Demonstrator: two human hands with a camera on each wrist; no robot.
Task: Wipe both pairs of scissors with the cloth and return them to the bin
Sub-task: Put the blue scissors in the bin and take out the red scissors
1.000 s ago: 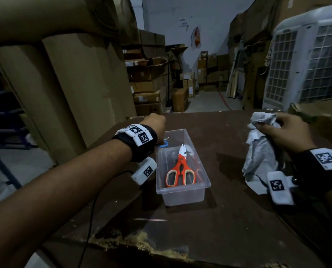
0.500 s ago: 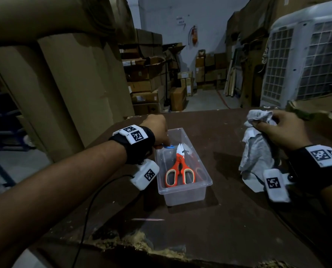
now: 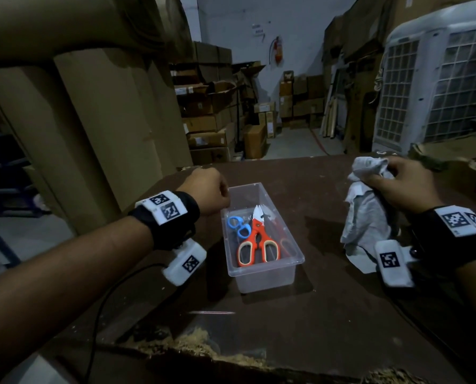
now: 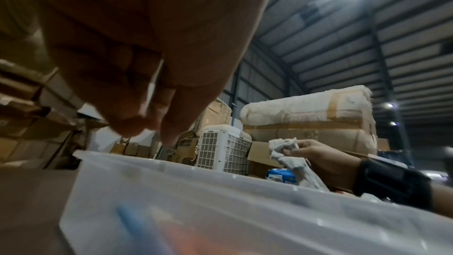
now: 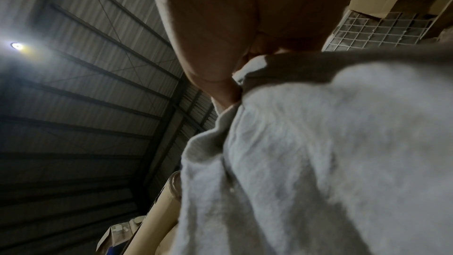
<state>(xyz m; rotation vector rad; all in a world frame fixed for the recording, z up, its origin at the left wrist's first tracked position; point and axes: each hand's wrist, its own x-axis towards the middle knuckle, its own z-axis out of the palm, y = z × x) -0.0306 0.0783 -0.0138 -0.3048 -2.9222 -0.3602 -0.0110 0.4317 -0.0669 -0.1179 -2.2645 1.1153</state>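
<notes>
A clear plastic bin stands mid-table and fills the bottom of the left wrist view. In it lie orange-handled scissors and, at their left, small blue-handled scissors, a blue blur through the wall. My left hand hovers over the bin's far left rim, its fingers hanging down with nothing in them. At the right, my right hand grips the top of a crumpled white cloth, which drapes down to the table and fills the right wrist view.
The brown table has a chipped, crumbling front edge. Tall cardboard rolls stand close on the left, and a white air cooler and a flat carton at the far right. A black cable runs under my left forearm.
The blue scissors, held at the bin's left rim by my left hand before, now lie inside the bin, and that hand has let go and drawn back. My right hand keeps the cloth.
</notes>
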